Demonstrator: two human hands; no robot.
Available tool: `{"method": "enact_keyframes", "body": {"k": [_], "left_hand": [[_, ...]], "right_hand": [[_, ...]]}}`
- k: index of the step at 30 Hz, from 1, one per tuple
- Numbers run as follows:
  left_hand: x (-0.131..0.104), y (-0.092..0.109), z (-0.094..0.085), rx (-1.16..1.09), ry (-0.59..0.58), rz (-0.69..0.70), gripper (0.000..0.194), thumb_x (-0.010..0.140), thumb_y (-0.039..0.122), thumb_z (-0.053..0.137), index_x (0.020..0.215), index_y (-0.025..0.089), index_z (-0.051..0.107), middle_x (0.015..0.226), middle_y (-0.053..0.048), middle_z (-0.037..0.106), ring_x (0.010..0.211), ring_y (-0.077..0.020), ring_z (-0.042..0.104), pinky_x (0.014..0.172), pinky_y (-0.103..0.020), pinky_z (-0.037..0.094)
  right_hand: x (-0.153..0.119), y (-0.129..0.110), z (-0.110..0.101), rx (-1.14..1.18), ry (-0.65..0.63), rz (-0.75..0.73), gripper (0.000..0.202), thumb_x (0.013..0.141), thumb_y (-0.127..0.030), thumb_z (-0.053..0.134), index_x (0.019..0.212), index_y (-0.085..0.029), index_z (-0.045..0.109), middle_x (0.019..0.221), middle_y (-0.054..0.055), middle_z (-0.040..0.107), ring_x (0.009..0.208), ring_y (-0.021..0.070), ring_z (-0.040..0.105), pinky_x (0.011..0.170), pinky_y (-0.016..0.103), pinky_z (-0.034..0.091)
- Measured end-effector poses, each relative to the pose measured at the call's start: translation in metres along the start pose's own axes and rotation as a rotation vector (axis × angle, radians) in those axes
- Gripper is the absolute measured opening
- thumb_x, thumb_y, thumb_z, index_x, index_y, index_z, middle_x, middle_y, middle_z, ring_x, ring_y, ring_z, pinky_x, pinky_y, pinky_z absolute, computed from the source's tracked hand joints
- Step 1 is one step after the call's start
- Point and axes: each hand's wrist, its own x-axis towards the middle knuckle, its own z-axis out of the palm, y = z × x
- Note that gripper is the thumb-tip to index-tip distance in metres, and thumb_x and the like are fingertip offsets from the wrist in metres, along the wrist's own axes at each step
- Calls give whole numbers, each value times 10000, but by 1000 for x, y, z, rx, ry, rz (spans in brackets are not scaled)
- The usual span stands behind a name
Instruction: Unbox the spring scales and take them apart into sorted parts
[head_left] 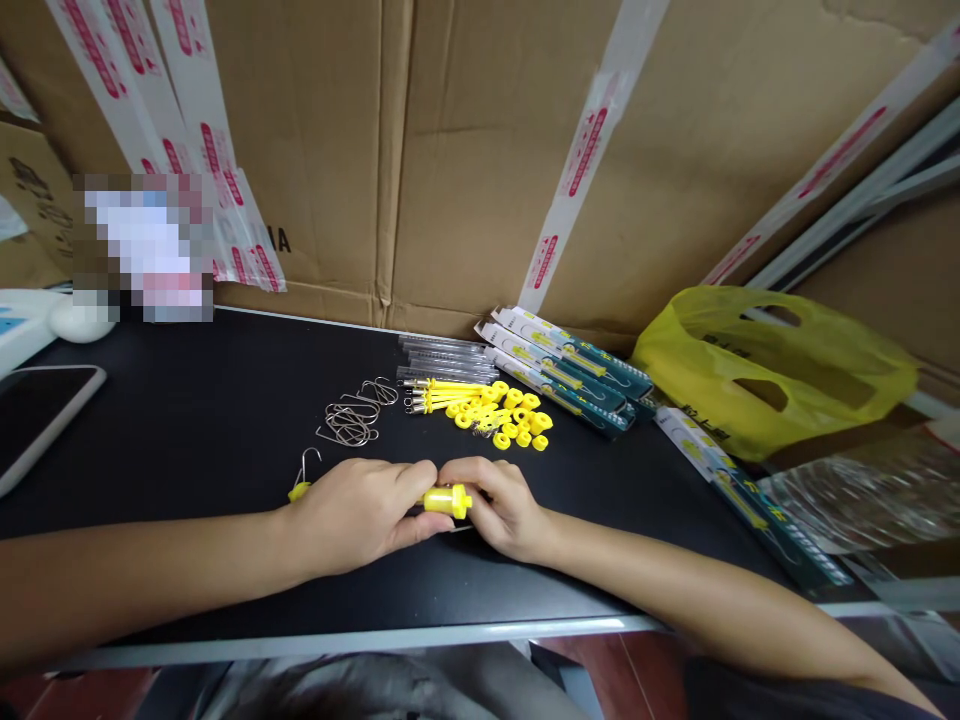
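Observation:
My left hand (364, 510) is wrapped round a clear tube with yellow fittings (448, 501), held level above the front of the black table. The tube's yellow end points right, and at its left end a metal hook (306, 467) sticks out past the hand. Close to the yellow end, my right hand (502, 505) has its fingers curled inward; what they grip is hidden. Behind the hands lie metal hooks (349, 420), clear tubes (446, 356), yellow rods with metal tips (442, 393) and several small yellow caps and rings (523, 425).
Printed boxes (562, 365) are stacked at the back, with another box (750, 495) at right. Beyond it are a yellow plastic bag (772, 370) and a clear plastic item (862, 490). A phone (45, 415) lies left. Cardboard (465, 170) stands behind the table (187, 400).

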Motion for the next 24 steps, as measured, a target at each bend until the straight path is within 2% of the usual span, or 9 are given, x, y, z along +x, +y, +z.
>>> {"method": "enact_keyframes", "body": {"k": [4,10,17,20,24], "left_hand": [[-1,-3,1,28,6,-5,453,991,469,177,761,188,446,573,25,577,494,-125,585,447,-223,355],[-2,-8,1,32,-103,-18,345,969,452,332,815,186,490,598,27,598,512,-128,590,448,-216,350],[-3,-12,1,-4,-173,-23,346,925,514,417,810,199,503,581,49,601,504,-129,592,438,-221,306],[-5,-11,2,0,-152,9,378,931,532,391,811,192,501,598,44,608,529,-133,611,459,-227,329],[-7,-10,6,77,-64,65,397,971,489,305,830,176,503,623,26,608,544,-130,614,480,-235,355]], "right_hand": [[1,2,-1,8,-46,-6,228,911,-126,355,1061,-193,512,711,-8,623,481,76,508,488,179,414],[3,6,-2,-28,-116,-28,254,906,-114,337,1085,-183,504,721,5,641,514,82,550,507,179,421],[1,7,-3,-50,-150,-73,257,908,-119,345,1089,-185,515,671,4,633,506,91,554,491,186,405],[0,7,-2,-49,-149,-86,260,904,-110,352,1088,-181,522,659,0,627,503,88,549,491,187,397],[-1,5,-1,-19,-137,-28,223,914,-115,375,1067,-182,524,692,-6,625,507,73,534,497,171,398]]}}
